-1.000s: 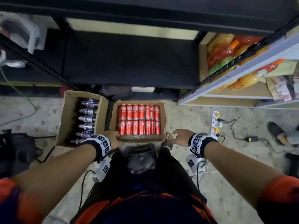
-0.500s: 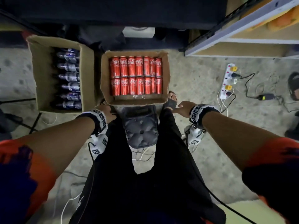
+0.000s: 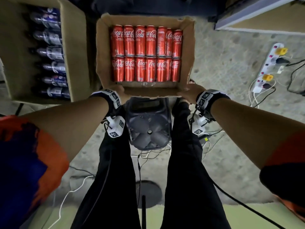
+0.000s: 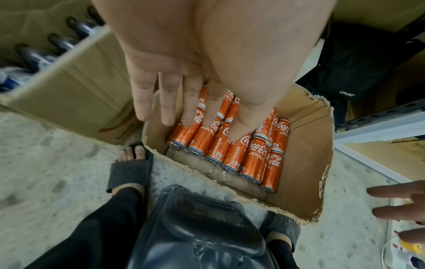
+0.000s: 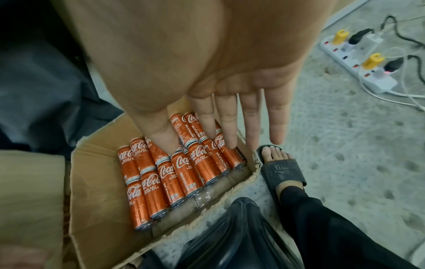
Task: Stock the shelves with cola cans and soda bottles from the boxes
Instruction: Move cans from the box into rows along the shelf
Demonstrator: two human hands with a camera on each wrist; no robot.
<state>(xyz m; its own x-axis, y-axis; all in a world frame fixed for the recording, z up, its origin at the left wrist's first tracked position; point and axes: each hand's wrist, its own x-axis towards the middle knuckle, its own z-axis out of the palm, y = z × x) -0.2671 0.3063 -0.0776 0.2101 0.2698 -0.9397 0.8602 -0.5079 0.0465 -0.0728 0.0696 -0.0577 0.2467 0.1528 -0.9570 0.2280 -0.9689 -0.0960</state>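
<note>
A torn-edged cardboard box (image 3: 188, 52) on the floor holds two rows of red cola cans (image 3: 146, 53) lying on their sides. To its left, a taller box (image 3: 76, 55) holds several dark soda bottles (image 3: 51, 52). My left hand (image 3: 118, 92) is at the cola box's near left corner and my right hand (image 3: 189, 93) at its near right corner. In the wrist views both hands have straight, spread fingers (image 4: 168, 102) (image 5: 230, 118) over the cans (image 4: 250, 152) (image 5: 170, 174) and hold nothing. Whether they touch the cardboard I cannot tell.
A dark fan-like device (image 3: 148, 129) hangs between my legs just before the box. My sandalled feet (image 4: 131, 169) (image 5: 282, 167) flank the box's near corners. A white power strip (image 3: 270, 66) with cables lies on the floor to the right. A shelf edge (image 3: 257, 12) runs at the upper right.
The view has dropped closer to the floor. Both hands have moved forward from beside my legs to the near corners of the cola box.
</note>
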